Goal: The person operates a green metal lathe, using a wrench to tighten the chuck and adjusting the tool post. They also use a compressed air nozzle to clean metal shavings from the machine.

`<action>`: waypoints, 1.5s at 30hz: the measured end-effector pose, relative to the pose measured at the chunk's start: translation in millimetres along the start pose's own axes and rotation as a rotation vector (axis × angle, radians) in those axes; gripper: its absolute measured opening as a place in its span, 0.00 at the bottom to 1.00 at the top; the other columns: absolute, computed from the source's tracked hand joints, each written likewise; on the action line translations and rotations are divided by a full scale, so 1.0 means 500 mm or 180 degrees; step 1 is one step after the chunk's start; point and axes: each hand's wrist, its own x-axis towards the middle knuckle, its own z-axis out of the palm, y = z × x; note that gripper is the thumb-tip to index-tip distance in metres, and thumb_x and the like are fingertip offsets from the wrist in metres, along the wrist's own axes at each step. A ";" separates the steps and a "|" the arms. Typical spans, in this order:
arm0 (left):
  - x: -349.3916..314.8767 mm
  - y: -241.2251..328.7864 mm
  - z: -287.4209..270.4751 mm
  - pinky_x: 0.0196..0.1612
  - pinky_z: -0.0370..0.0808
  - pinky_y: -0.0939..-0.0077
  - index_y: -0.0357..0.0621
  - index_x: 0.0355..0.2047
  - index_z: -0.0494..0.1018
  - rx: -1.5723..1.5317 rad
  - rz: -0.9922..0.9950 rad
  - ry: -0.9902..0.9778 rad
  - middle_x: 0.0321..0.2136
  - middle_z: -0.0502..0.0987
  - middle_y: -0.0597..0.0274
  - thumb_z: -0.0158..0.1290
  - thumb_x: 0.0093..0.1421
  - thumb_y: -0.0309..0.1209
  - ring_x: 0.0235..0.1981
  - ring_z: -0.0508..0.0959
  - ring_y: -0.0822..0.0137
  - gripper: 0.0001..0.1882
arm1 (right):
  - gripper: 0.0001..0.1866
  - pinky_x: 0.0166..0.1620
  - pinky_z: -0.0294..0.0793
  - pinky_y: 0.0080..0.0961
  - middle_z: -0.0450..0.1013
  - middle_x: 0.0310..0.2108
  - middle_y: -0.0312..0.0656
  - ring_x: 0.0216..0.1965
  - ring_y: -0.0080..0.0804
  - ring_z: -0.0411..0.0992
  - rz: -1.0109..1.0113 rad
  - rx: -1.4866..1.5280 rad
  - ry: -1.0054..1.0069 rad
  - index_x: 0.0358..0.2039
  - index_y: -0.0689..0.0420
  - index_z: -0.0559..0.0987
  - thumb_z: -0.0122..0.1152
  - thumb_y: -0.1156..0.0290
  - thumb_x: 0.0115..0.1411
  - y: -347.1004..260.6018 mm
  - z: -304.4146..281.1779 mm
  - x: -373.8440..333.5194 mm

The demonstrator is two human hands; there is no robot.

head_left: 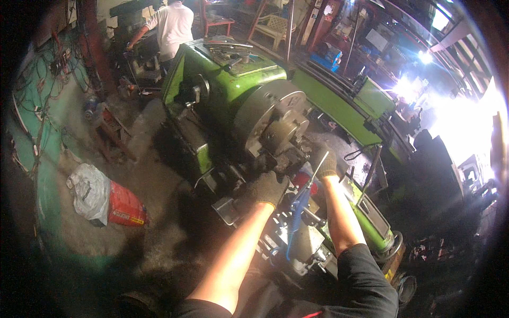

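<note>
A green lathe fills the middle of the head view. Its large grey chuck grips a round metal workpiece. My left hand, in a dark glove, lies just below the chuck with its fingers curled; what they hold, if anything, is hidden. My right hand, gloved too, reaches to the right of the workpiece, its fingers lost in shadow. Beside it a thin pale rod slants up, and a blue hose runs down across the carriage. A red and blue object shows between my hands.
Tools lie on the headstock. On the left floor are a red bag with grey plastic and a rusty metal frame. Another person stands at a machine behind. Cables hang along the green wall. Strong light glares at right.
</note>
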 end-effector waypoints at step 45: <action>0.003 -0.006 0.018 0.55 0.81 0.39 0.36 0.46 0.84 0.0047 0.0132 0.0181 0.43 0.86 0.32 0.52 0.70 0.63 0.49 0.87 0.34 0.36 | 0.14 0.51 0.85 0.52 0.86 0.43 0.57 0.47 0.59 0.86 0.0577 0.0009 0.0000 0.48 0.52 0.91 0.69 0.66 0.62 0.063 0.076 0.027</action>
